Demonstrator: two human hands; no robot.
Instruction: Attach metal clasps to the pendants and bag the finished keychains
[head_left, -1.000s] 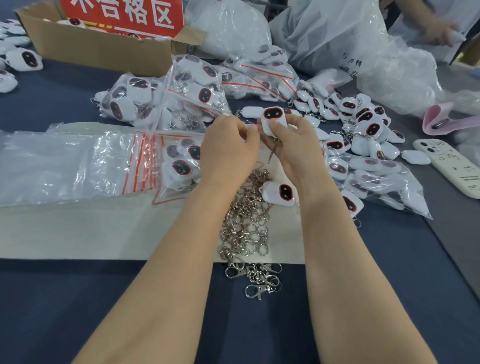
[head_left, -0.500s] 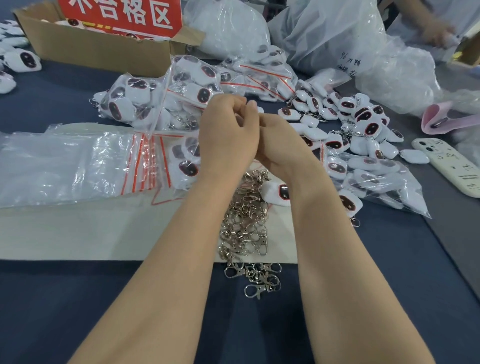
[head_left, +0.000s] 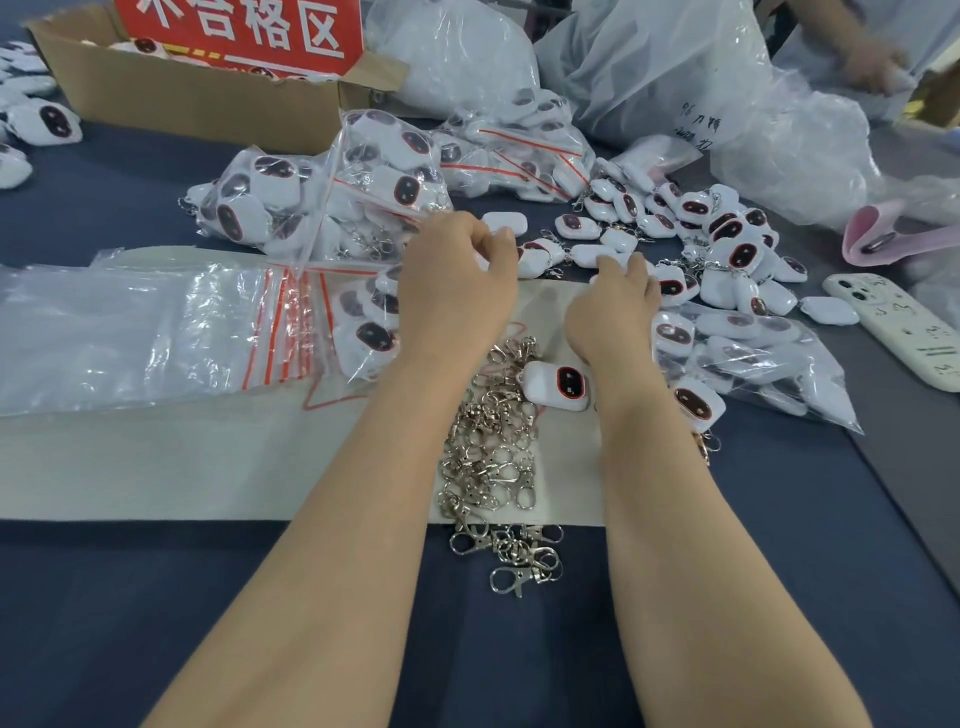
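Head view: beyond the clasps (head_left: 493, 452), your left hand (head_left: 457, 280) is curled, and I cannot tell what it holds. Your right hand (head_left: 613, 306) rests loose-fingered on pendants (head_left: 727, 244). Farther beyond, the sign (head_left: 244, 31) reads "合格区".

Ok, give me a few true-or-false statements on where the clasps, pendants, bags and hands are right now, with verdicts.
1. The pile of clasps lies nearer the camera than the left hand and the right hand. True.
2. The cardboard box with the red sign stands at the far right. False: it stands at the far left.
3. A pendant lies on the pale mat beside the right wrist. True.
4. The empty zip bags lie right of the right hand. False: they lie left of the left hand.
5. The two hands touch each other. False: they are apart, with mat between them.
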